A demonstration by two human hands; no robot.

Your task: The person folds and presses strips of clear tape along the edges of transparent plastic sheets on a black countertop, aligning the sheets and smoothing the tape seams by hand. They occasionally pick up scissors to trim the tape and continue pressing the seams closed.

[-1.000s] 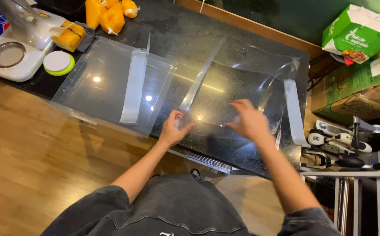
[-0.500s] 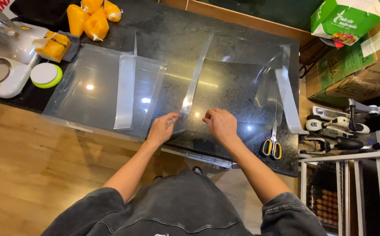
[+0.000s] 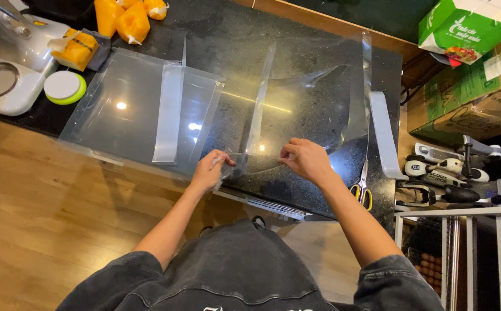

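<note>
Clear plastic film covers much of the black speckled desk (image 3: 314, 52), and the person bends over its near edge with both hands on one sheet. The left hand (image 3: 210, 171) is closed in a pinch on the near edge of the clear plastic bag (image 3: 308, 109), thumb pressed against the fingers, with a small crumple of film showing beside them. The right hand (image 3: 305, 158) rests just to the right, fingers curled and narrow, gripping the same near edge so that the film bows upward between and beyond the two hands. A pale folded strip (image 3: 259, 103) runs up the bag away from the hands towards the far side of the desk. To the left a second clear bag (image 3: 124, 106) lies flat, overhanging the desk's near edge, with its own whitish strip (image 3: 167, 112) running across it. Yellow-handled scissors (image 3: 363, 187) lie on the desk just right of the right forearm. At the far left stand a white appliance (image 3: 8, 75) with a round metal dish, a round white lid with a green rim (image 3: 63, 86), and several filled orange pouches (image 3: 126, 20). A green and white carton (image 3: 463, 26) sits on cardboard boxes beyond the desk's right end.
</note>
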